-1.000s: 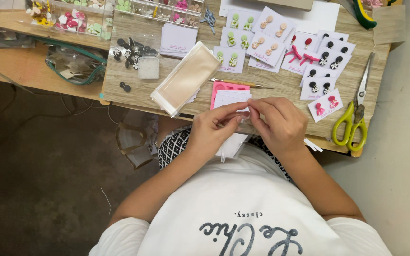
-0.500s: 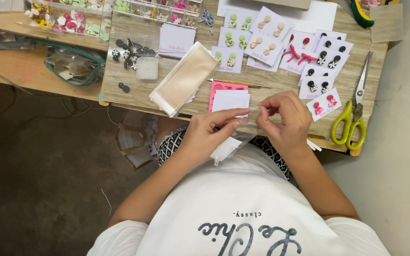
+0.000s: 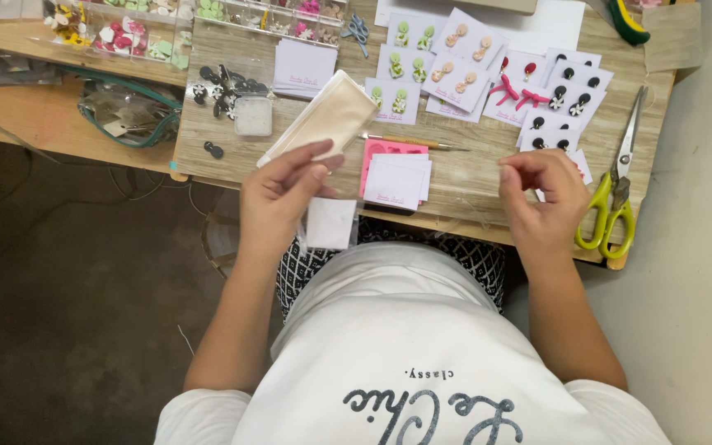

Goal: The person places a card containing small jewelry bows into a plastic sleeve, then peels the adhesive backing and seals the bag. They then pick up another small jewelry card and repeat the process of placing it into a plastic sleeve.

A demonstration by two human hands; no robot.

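Two hands work apart over the table (image 3: 471, 177) edge in the head view. Left hand (image 3: 278, 194) pinches a small clear bag with a white card (image 3: 330, 222); right hand (image 3: 541, 194) is curled narrow, seemingly pinching a thin clear strip. Bagging looks barely begun: many earring cards (image 3: 455, 74) lie unbagged. Clear bag stack (image 3: 327, 115), blank cards (image 3: 395, 180), green scissors (image 3: 611, 206) crowd nearby.
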